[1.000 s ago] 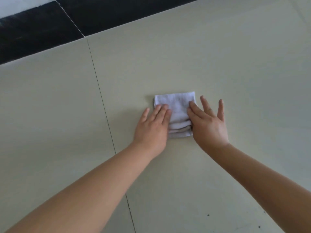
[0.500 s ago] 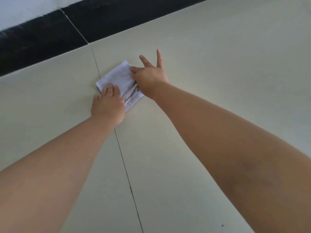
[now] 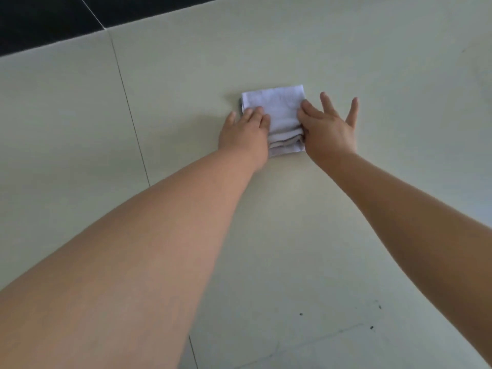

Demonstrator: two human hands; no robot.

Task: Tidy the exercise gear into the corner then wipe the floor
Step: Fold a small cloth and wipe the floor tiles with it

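Observation:
A folded white cloth [image 3: 277, 113] lies flat on the pale tiled floor [image 3: 346, 62] in the middle of the head view. My left hand [image 3: 245, 131] presses on the cloth's left edge with straight fingers. My right hand [image 3: 327, 126] presses on its right edge, thumb and forefinger on the cloth, the other fingers spread out over the floor. Both arms reach forward from the bottom of the frame. No exercise gear is in view.
A black skirting band [image 3: 48, 20] runs along the top left where the floor meets the wall. A grout line [image 3: 130, 113] runs down the floor left of the cloth. A few small dark specks [image 3: 300, 314] dot the near tile.
Both hands have slid the cloth back to the right and towards me, off the grout line near the black band where it was half a second ago.

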